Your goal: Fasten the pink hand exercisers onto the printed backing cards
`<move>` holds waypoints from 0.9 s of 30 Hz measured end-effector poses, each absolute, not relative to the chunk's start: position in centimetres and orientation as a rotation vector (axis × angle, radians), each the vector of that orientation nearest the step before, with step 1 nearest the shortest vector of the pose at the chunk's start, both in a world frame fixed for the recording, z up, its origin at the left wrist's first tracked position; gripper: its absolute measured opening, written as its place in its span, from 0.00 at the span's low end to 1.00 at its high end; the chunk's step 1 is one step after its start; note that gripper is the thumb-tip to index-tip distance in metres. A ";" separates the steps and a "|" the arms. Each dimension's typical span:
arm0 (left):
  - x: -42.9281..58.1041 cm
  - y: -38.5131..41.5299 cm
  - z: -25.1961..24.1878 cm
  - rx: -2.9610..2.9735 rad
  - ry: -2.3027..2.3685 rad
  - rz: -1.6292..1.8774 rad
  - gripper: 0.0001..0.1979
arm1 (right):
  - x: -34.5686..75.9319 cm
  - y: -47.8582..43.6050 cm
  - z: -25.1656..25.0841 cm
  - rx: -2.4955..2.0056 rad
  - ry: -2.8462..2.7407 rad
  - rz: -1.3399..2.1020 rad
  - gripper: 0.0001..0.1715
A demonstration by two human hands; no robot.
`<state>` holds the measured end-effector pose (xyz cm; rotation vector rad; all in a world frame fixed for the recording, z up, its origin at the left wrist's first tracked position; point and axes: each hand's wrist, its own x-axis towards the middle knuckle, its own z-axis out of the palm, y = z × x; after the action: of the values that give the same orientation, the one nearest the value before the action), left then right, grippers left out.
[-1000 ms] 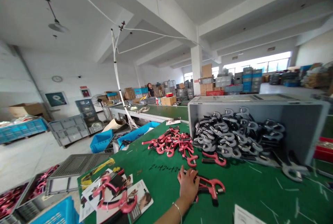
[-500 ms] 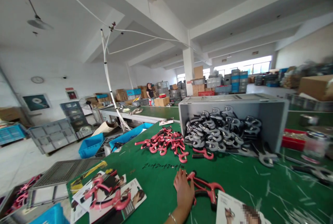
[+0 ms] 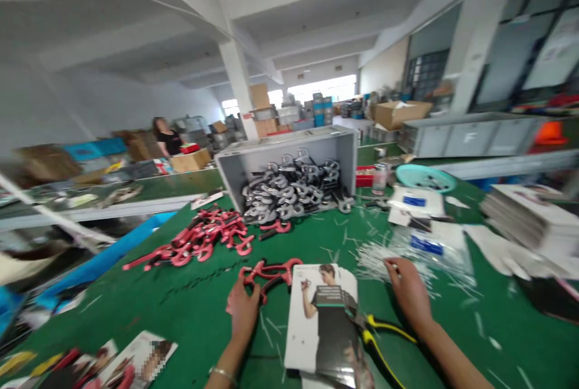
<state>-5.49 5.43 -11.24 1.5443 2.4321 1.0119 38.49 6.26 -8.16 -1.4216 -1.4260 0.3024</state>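
Note:
My left hand (image 3: 243, 312) is closed around the handle of a red hand gripper (image 3: 268, 274) lying on the green table (image 3: 190, 310). Just right of it lies a printed packaging card (image 3: 322, 316) with a pair of yellow-handled pliers (image 3: 384, 341) beside it. My right hand (image 3: 407, 292) rests on the table at the edge of a heap of thin white ties (image 3: 384, 256), its fingers curled and pinching there; what it holds is too small to make out.
A pile of red grippers (image 3: 199, 241) lies at the left. A grey crate (image 3: 289, 160) on its side spills grey grippers (image 3: 289, 190). A stack of cards (image 3: 529, 217), plastic bags (image 3: 425, 244) and a teal bowl (image 3: 425, 178) sit right. A person (image 3: 165, 135) stands far back.
The view has swung right and down. My left hand has kept the red gripper and slid it toward the card. My right hand has come into view at the white ties.

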 end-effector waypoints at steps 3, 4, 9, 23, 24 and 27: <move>-7.9 7.6 -12.0 1.634 2.332 0.983 0.25 | 39.2 6.9 -7.8 -1.475 -1.348 0.432 0.24; -8.5 8.2 -12.2 1.628 2.329 0.957 0.24 | 39.3 6.9 -7.6 -1.463 -1.338 0.501 0.24; -7.9 8.6 -12.0 1.716 2.370 1.027 0.24 | 38.6 6.7 -6.4 -1.286 -1.279 0.851 0.26; 3.5 -0.3 -8.9 1.217 1.466 1.090 0.22 | 34.7 5.8 -5.9 -1.142 -1.206 1.226 0.20; 3.5 0.1 -8.7 1.193 1.464 1.109 0.21 | 34.5 5.7 -5.6 -1.154 -1.216 1.224 0.19; 3.2 0.2 -8.2 1.106 1.511 1.171 0.20 | 34.2 5.0 -4.6 -1.214 -1.243 1.152 0.18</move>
<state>3.18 0.19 -8.15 1.1060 1.5108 1.1714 34.19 5.04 -4.60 -1.2143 -1.2432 1.1525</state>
